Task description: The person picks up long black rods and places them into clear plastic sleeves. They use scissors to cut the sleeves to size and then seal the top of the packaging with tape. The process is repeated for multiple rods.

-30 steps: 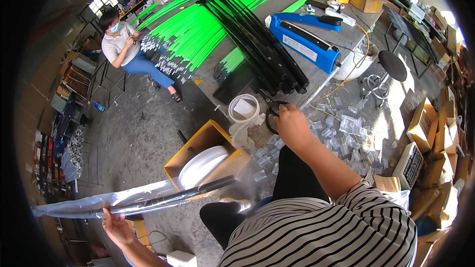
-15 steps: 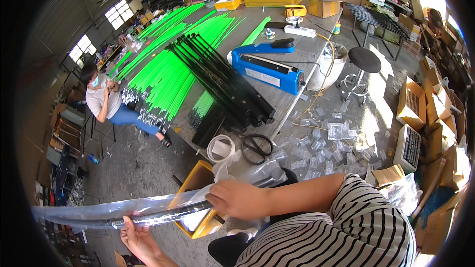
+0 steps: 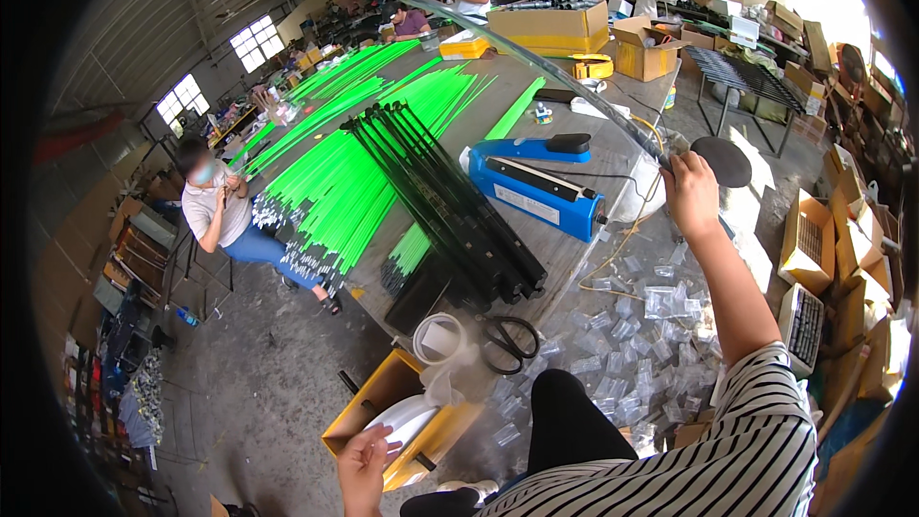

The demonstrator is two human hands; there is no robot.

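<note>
My right hand point(image 3: 691, 193) is raised over the table's right edge, closed round one end of a long dark rod in a clear plastic sleeve point(image 3: 574, 86). The sleeved rod slants up and away to the far left, crossing above the table. Low in front, my left hand point(image 3: 364, 467) holds nothing, its fingers apart beside a yellow box point(image 3: 397, 371) with a white roll point(image 3: 407, 421) inside. A blue heat sealer point(image 3: 541, 196) and a bundle of black rods point(image 3: 445, 211) lie on the table. Black-handled scissors point(image 3: 510, 345) and a translucent roll point(image 3: 440, 338) are at its near corner.
Many green rods point(image 3: 354, 177) cover the table's left side. A seated person point(image 3: 215, 206) is on the left; two more people are at the far end. Clear plastic pieces point(image 3: 622, 364) litter the floor. A round stool point(image 3: 723, 163) and cardboard boxes point(image 3: 809, 241) stand to the right.
My right hand has swung up and right, carrying the sleeved rod from low in front to above the table. My left hand has let go of it and moved right.
</note>
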